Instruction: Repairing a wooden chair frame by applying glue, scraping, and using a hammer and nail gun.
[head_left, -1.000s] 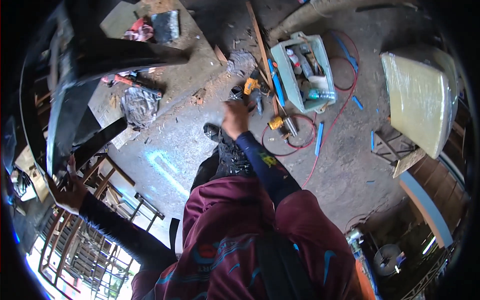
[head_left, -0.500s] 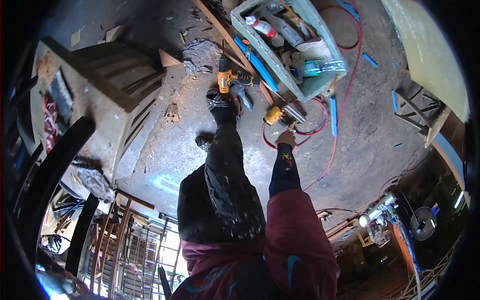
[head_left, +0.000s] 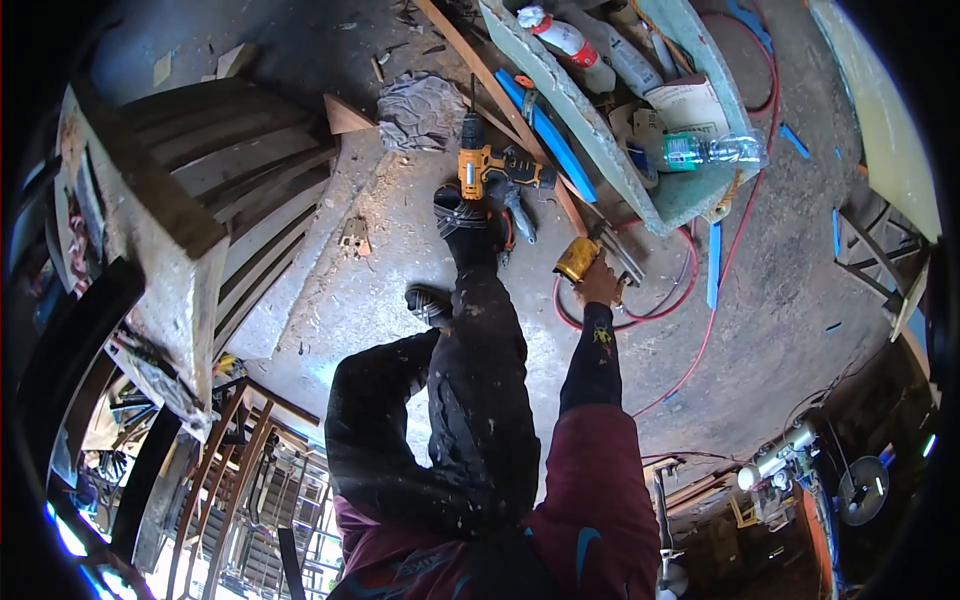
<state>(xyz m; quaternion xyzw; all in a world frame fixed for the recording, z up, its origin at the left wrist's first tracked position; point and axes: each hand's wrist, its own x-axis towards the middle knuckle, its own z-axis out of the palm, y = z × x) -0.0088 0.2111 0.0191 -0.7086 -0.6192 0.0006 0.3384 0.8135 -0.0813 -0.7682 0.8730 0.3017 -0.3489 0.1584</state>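
Note:
My right hand reaches down to the floor, its fingers wrapped round the handle of a pneumatic nail gun. The tool has a yellow body and a long metallic magazine, and it lies low by the near end of a grey-green box. A red air hose loops on the floor around my hand. No part of my left hand shows. To the left of the nail gun, a yellow and black cordless drill lies beside my sandalled foot, with a pair of pliers close by.
The box holds bottles and papers. Blue strips and a long wooden strip lie along its left side. A grey rag is crumpled beyond the drill. Slatted wooden furniture stands at left, and a wooden frame at right.
My right hand has closed round the nail gun's handle, where before it was just reaching it. The view has shifted, and my legs have spread a little.

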